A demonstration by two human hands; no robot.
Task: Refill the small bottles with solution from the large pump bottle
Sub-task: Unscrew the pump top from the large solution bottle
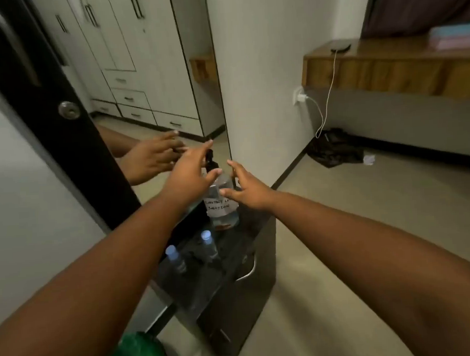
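Pump bottle (222, 199) stands upright at the desk's (262, 260) far end, between both hands: left hand (190, 177) by the pump head, right hand (245, 186) beside the body, both grips spread, holding nothing.

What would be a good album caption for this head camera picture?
Both open hands reach for the labelled pump bottle.

Single head-worn wide-angle view, facing forward and down — close over dark cabinet (250, 286); mirror (141, 74) left
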